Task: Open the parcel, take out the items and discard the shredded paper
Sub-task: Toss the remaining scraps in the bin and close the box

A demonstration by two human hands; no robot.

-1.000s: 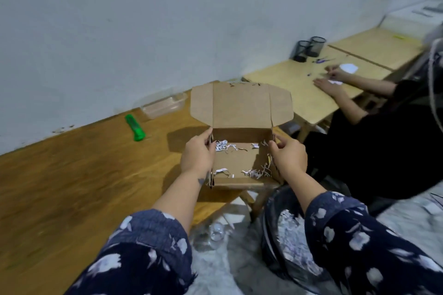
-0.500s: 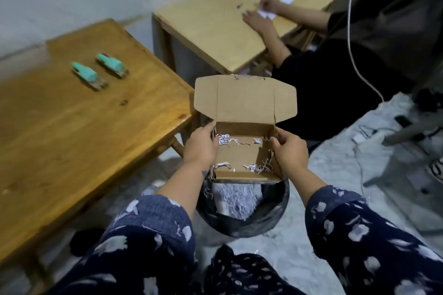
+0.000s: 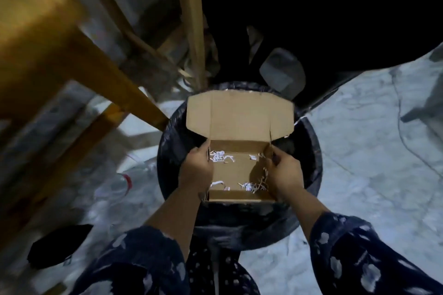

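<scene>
The open brown cardboard box (image 3: 236, 171) hangs level over a round bin lined with a black bag (image 3: 309, 151). Its lid flap (image 3: 239, 116) stands up at the far side. My left hand (image 3: 195, 171) grips the box's left wall and my right hand (image 3: 285, 173) grips its right wall. A few white scraps of shredded paper (image 3: 220, 156) lie on the box floor, more of them along the near right corner (image 3: 254, 186). No other items show inside the box.
A wooden table's edge and legs (image 3: 112, 84) slant across the left. A person in black (image 3: 311, 19) sits just beyond the bin. A dark shoe-like shape (image 3: 57, 245) lies on the pale marble floor (image 3: 371, 151), lower left.
I have carried the box from the table's edge to directly above the bin, and my view has tipped steeply down. Both hands keep the same hold on the box walls.
</scene>
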